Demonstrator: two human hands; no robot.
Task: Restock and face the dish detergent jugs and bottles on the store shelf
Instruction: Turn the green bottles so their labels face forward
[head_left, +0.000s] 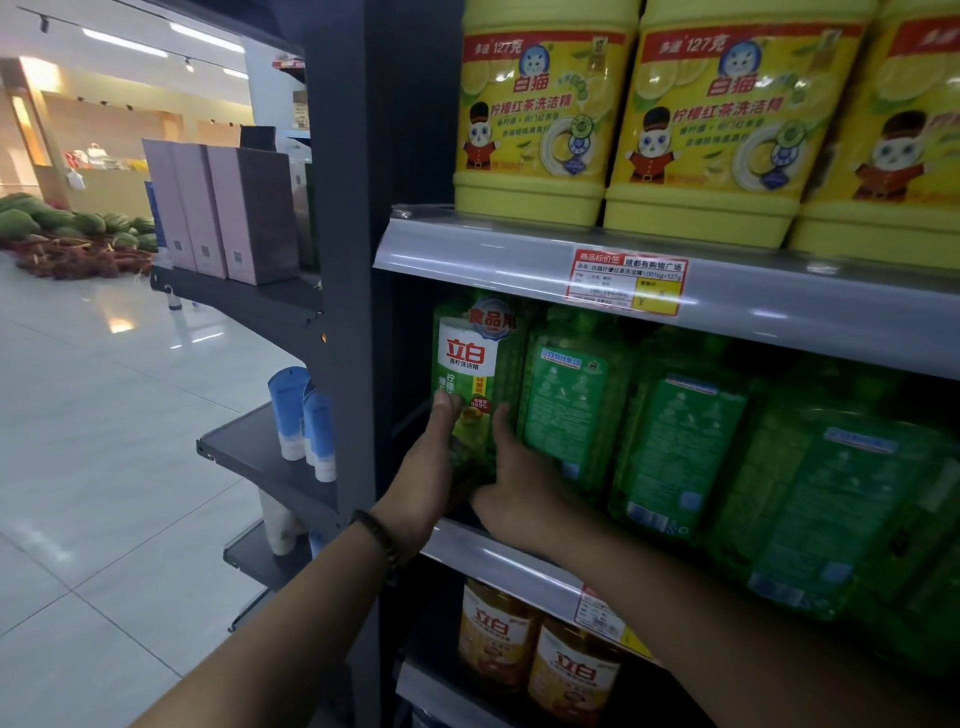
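**Q:** Fig., head view. Where's the item?

**A:** Green bottle (470, 384) stands at the far-left end of the middle shelf (519, 561), beside the upright post (343, 260). Left hand (421, 478) and right hand (519, 488) clasp its lower half from either side, thumbs on the front. Neither hand is free.

**Q:** Handling?

**A:** Judged: full of liquid, so fairly heavy. Plastic wall is stiff w/ slight give, and the glossy label is prob. slippery. Best hold is low on both flanks, w/ the base kept on the shelf while turning.

**Q:** Axis & facing?

**A:** Long axis vertical; the cap end is hidden behind the rail above. Front label faces the aisle, angled slightly left. Neighbouring bottles (566, 405) show back labels, i.e. not yet faced. Yellow jugs (535, 119) above and orange bottles (498, 634) below show their fronts.
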